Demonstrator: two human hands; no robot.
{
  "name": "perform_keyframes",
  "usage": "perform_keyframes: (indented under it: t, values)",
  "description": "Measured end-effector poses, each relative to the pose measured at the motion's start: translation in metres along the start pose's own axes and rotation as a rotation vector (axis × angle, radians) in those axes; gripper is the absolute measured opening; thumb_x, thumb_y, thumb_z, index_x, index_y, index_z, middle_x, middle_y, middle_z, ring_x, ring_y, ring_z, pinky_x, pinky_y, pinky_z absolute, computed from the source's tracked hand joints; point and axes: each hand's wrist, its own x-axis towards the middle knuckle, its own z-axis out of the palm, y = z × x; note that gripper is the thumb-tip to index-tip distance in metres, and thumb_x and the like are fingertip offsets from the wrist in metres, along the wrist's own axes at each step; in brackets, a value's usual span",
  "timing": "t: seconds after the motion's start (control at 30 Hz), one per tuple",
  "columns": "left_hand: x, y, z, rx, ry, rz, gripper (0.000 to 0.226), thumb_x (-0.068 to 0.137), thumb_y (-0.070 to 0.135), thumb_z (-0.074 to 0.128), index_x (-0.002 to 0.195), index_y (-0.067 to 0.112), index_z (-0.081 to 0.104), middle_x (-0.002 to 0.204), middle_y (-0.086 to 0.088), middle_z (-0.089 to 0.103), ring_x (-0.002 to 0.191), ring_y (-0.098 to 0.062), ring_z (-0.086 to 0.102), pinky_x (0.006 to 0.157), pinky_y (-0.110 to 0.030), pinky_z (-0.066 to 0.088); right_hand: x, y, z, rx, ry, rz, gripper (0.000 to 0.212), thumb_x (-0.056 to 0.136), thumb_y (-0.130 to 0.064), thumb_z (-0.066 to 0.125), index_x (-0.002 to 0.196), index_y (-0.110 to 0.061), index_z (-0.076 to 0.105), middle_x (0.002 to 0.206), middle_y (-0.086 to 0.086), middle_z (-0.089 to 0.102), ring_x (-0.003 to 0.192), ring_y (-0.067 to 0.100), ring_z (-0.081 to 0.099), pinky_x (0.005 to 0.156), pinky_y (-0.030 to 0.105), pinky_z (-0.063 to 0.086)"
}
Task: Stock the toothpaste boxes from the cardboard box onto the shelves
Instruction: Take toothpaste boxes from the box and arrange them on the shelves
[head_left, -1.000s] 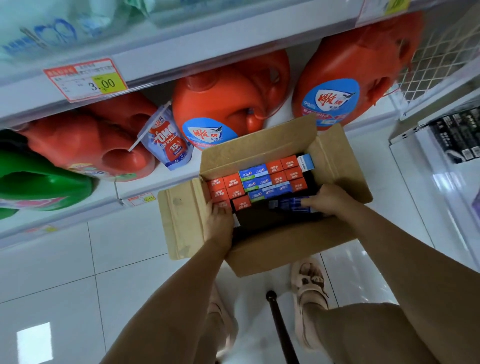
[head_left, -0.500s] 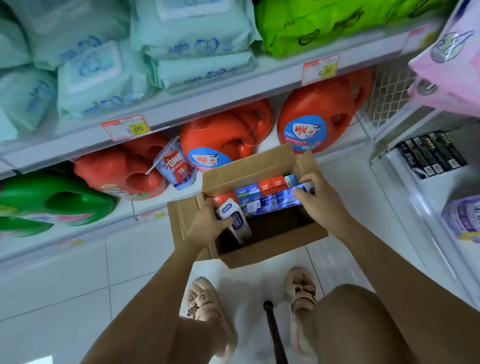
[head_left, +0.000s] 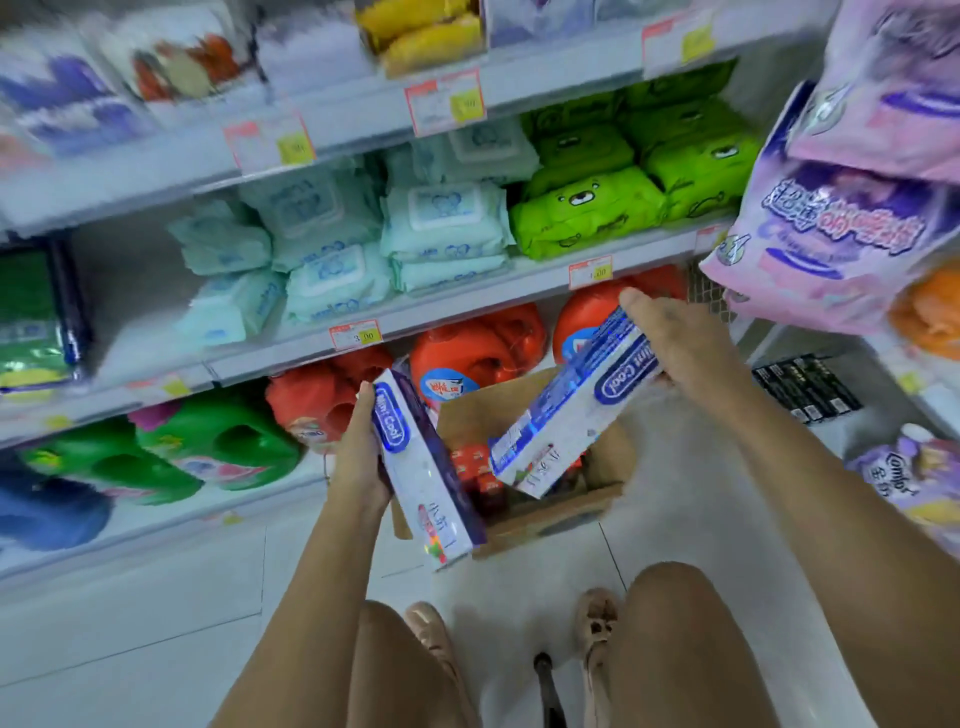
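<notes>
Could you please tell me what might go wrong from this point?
The right hand grips a tilted stack of toothpaste boxes by one end; they might slide out. The left hand holds its toothpaste box near the top only; it could slip. The cardboard box lies by the feet: a possible trip.

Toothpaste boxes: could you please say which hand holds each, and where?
Left hand grips one toothpaste box near its upper end; right hand grips a second box likewise.

white-and-blue toothpaste boxes (head_left: 566, 410), brown cardboard box (head_left: 550, 512), orange jugs (head_left: 467, 353)
</notes>
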Motion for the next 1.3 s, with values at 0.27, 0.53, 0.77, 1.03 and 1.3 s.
perform_keyframes:
  t: [0.27,0.53,0.77,1.03,1.3]
  values:
    - [-0.058,0.022,0.044,0.572,0.033,0.183,0.046,0.086,0.055,0.058,0.090,0.011,0.070,0.076,-0.007,0.074,0.067,-0.022,0.069,0.072,-0.036,0.055,-0.040,-0.045,-0.029,-0.438,-0.348,-0.112,0.068,0.077,-0.074,0.044,0.056,-0.010,0.042,0.053,0.011,0.043,0.048,0.022,0.041,0.052,0.032,0.027]
    - [-0.101,0.035,0.069,0.689,-0.085,0.248,0.037,0.088,0.034,0.062,0.101,0.001,0.056,0.081,-0.015,0.067,0.065,-0.024,0.062,0.068,-0.037,0.047,-0.054,-0.057,-0.038,-0.196,-0.522,-0.097,0.067,0.061,-0.076,0.061,0.071,-0.010,0.054,0.057,0.012,0.060,0.050,0.022,0.047,0.051,0.026,0.034]
    - [-0.126,0.036,0.072,0.545,-0.213,0.246,0.023,0.097,0.027,0.051,0.106,0.008,0.060,0.095,-0.017,0.070,0.077,-0.026,0.065,0.075,-0.037,0.050,-0.060,-0.062,-0.039,-0.003,-0.464,-0.127,0.080,0.045,-0.087,0.061,0.069,-0.011,0.054,0.065,0.016,0.052,0.061,0.022,0.049,0.064,0.036,0.039]
    - [-0.125,0.029,0.086,0.579,-0.065,0.204,0.038,0.095,0.044,0.050,0.123,0.019,0.053,0.111,-0.010,0.069,0.098,-0.029,0.067,0.092,-0.051,0.051,-0.071,-0.058,-0.051,0.107,-0.585,-0.041,0.049,0.082,-0.055,0.061,0.087,-0.007,0.068,0.083,0.006,0.075,0.081,0.022,0.073,0.073,0.032,0.059]
    - [-0.130,0.009,0.108,0.747,-0.082,0.111,0.040,0.094,0.047,0.047,0.111,0.012,0.054,0.110,-0.013,0.068,0.096,-0.029,0.068,0.094,-0.050,0.050,-0.077,-0.059,-0.027,0.155,-0.455,0.024,0.055,0.074,-0.069,0.061,0.072,-0.015,0.066,0.069,0.002,0.069,0.062,0.016,0.062,0.058,0.026,0.045]
